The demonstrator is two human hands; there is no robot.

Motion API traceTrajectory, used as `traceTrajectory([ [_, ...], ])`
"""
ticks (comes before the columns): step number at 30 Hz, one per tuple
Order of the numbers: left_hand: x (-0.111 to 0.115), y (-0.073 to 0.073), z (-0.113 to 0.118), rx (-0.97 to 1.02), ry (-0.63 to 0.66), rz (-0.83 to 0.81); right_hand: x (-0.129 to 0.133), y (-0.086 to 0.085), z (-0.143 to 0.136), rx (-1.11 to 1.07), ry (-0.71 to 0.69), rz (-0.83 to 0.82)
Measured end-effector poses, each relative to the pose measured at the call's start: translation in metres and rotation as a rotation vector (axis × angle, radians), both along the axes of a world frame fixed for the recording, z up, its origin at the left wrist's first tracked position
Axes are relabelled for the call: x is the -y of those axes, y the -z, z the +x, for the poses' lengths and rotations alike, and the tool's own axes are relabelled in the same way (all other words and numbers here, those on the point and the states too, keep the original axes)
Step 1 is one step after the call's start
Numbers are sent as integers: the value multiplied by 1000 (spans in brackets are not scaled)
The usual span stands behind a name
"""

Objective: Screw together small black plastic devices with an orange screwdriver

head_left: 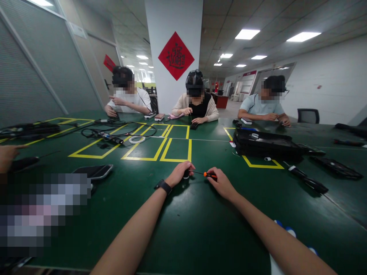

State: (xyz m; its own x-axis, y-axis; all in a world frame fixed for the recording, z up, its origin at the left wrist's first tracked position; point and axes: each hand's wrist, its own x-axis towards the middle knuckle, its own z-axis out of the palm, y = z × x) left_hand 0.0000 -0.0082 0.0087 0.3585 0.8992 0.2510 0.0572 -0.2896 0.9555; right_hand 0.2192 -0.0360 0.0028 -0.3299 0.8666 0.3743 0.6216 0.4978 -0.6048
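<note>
My right hand (222,183) grips the orange and black handle of a screwdriver (210,175). Its thin shaft points left, toward my left hand (180,175). That hand, with a dark band on the wrist, is closed around a small black object with a pale edge (186,174), mostly hidden by the fingers. The shaft's tip reaches this object or stops close beside it; I cannot tell which. Both hands are low over the green table (177,229).
Yellow tape rectangles (176,160) mark the table ahead. Cables (114,135) and a white ring (137,140) lie left; a black case (263,143) and a black tool (308,179) lie right. Several people sit around; one's hand (8,154) is at far left.
</note>
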Motion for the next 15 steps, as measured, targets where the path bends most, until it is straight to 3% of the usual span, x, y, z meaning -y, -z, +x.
traceTrajectory([
  [15,1,-2,1,18,-3,-17,1,-2,0,-32,-39,18],
])
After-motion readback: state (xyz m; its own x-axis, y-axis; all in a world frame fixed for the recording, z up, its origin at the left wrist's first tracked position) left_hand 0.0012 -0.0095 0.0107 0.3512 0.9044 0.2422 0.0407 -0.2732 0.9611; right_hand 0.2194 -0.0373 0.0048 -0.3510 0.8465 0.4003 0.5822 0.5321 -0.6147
